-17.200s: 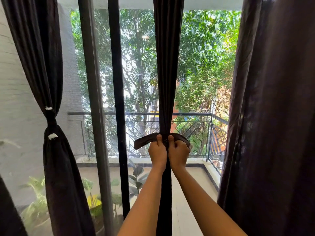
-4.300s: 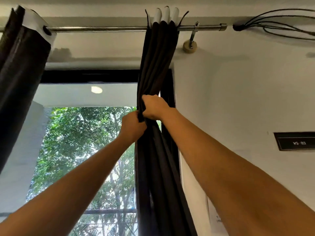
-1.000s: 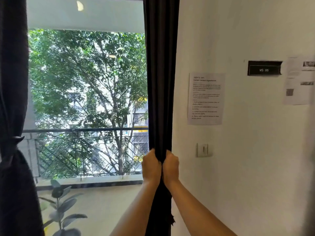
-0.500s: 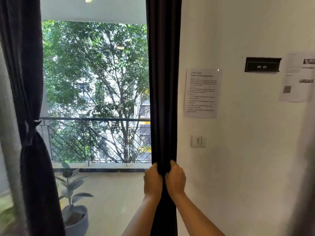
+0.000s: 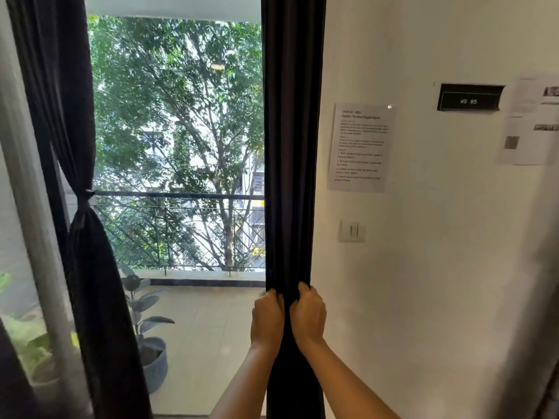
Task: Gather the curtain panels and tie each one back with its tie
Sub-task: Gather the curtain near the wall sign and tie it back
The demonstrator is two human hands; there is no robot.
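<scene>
Curtain panel (image 5: 292, 146) hangs bunched into a narrow dark column at the window's right edge, right beside the white wall (image 5: 423, 282). Across the glass, the other panel (image 5: 93, 297) hangs gathered. The left hand (image 5: 267, 320) and right hand (image 5: 308, 319) grip the column side by side, fingers curled tight around the fabric. A slim tie (image 5: 85, 196) cinches the far panel's waist.

A potted plant (image 5: 152, 362) left — notice (image 5: 361, 148), switch (image 5: 352, 231) on wall (image 5: 423, 282).

Head view, forward, near curtain (image 5: 292, 146)
</scene>
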